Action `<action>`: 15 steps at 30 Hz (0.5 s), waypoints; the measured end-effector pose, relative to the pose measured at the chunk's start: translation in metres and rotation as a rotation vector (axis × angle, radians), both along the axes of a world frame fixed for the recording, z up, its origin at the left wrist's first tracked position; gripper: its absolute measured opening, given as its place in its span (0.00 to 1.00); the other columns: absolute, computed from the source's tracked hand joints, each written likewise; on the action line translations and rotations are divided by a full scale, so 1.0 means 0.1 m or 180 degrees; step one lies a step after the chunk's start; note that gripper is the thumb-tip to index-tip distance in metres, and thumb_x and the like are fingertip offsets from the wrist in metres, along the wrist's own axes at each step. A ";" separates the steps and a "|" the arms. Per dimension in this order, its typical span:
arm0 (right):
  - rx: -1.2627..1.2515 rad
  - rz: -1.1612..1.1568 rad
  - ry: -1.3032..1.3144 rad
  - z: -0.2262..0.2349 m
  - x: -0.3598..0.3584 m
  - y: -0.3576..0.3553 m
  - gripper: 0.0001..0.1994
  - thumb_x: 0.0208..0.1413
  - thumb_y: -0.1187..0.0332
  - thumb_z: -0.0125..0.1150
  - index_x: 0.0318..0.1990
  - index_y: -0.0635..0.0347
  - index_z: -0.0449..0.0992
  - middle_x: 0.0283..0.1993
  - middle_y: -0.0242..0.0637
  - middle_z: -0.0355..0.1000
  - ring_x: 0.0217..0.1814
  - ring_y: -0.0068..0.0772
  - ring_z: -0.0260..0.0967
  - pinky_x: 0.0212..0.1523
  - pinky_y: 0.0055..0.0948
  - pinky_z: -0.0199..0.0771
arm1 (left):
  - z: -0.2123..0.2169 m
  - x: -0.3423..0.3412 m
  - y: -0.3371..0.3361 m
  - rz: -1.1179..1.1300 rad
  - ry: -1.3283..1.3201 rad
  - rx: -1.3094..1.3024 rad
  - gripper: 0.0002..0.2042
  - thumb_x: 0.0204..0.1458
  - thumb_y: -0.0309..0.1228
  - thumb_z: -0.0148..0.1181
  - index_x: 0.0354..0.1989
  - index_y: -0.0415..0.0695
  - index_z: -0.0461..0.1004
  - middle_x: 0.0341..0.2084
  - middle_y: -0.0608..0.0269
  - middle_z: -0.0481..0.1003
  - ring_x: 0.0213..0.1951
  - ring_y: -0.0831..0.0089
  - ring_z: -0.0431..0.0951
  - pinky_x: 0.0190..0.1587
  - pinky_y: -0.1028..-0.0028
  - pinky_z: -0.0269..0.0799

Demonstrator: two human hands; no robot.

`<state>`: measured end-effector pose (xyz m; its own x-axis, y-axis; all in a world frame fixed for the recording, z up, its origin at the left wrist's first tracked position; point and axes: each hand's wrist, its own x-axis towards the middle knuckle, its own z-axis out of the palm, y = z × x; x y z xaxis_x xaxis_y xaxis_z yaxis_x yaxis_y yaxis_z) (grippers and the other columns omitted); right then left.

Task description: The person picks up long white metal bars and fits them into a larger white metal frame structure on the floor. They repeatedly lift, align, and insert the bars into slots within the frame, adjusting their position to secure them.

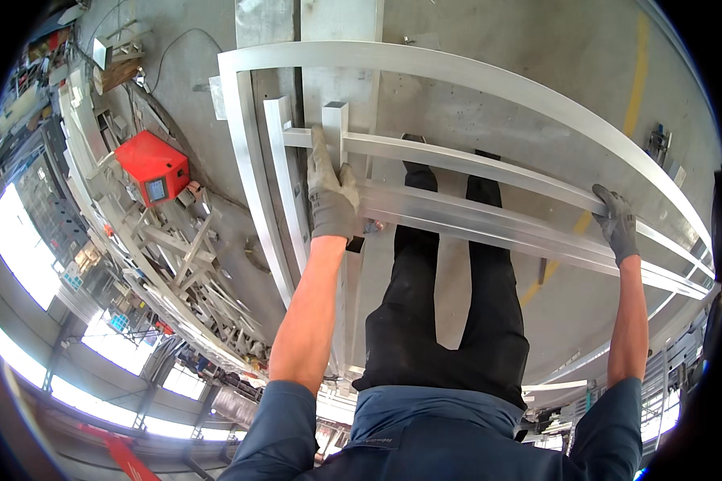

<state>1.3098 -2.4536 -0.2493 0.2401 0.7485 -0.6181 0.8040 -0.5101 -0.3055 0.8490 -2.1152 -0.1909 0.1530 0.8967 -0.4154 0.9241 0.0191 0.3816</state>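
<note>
Looked down, in the head view, on a large pale metal frame (425, 61), with a short hollow post (337, 120) near its left end. Took that post as the mark for every other place. Gripped it from the near side with the gloved left hand (333, 192), fingers (319, 148) stretched along its left face and thumb by its right, spread narrowly, no wider than the post appeared to need. Held the rail (449, 159) with the gloved right hand (616, 220), well to the right of the post, fingers hooked over the bar and curled in close; could not see the underside of that grip.

Found the rail beginning at the right face of the post, with its long axis running across the body, off to the right and slanting somewhat nearer. Could not tell whether fixed to the post or merely meeting it. Had the left hand nearer the post end, the right hand nearer the other, with most of the length between.

Saw a wide bar (449, 210) to the right of the post, on the near side of the rail and roughly alongside it. Noted a red welding mask (148, 164) well left of the post, and a yellow floor stripe (638, 80) far to its right. Could not make out any support beneath.
</note>
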 end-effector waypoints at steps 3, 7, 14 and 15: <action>0.0034 -0.0050 -0.0086 0.02 -0.03 0.06 0.32 0.44 0.78 0.73 0.60 0.50 0.75 0.52 0.44 0.77 0.56 0.54 0.71 0.58 0.46 0.71 | -0.02 -0.14 0.03 -0.0326 -0.0062 0.0118 0.38 0.57 0.26 0.60 0.77 0.46 0.53 0.66 0.43 0.66 0.63 0.48 0.72 0.64 0.59 0.68; 0.0018 -0.0245 -0.0122 0.08 -0.01 0.05 0.30 0.45 0.78 0.72 0.59 0.51 0.75 0.52 0.44 0.76 0.57 0.54 0.71 0.58 0.46 0.70 | 0.09 -0.41 0.25 0.0051 0.0340 0.0690 0.36 0.55 0.30 0.65 0.73 0.39 0.59 0.64 0.42 0.69 0.62 0.48 0.73 0.64 0.61 0.68; 0.0087 -0.0173 0.0057 0.11 -0.01 0.04 0.28 0.44 0.78 0.71 0.57 0.52 0.77 0.50 0.44 0.77 0.53 0.52 0.73 0.57 0.45 0.71 | -0.36 -1.16 0.59 0.0185 0.0352 0.0287 0.34 0.52 0.30 0.67 0.69 0.37 0.64 0.61 0.44 0.71 0.61 0.53 0.73 0.63 0.63 0.69; 0.0094 -0.0302 0.0099 0.19 -0.04 0.07 0.27 0.44 0.78 0.71 0.56 0.53 0.77 0.50 0.44 0.77 0.52 0.52 0.73 0.56 0.45 0.71 | -0.32 -1.16 0.60 0.0188 0.0346 0.0214 0.34 0.52 0.30 0.67 0.69 0.37 0.65 0.61 0.46 0.71 0.60 0.57 0.75 0.61 0.64 0.71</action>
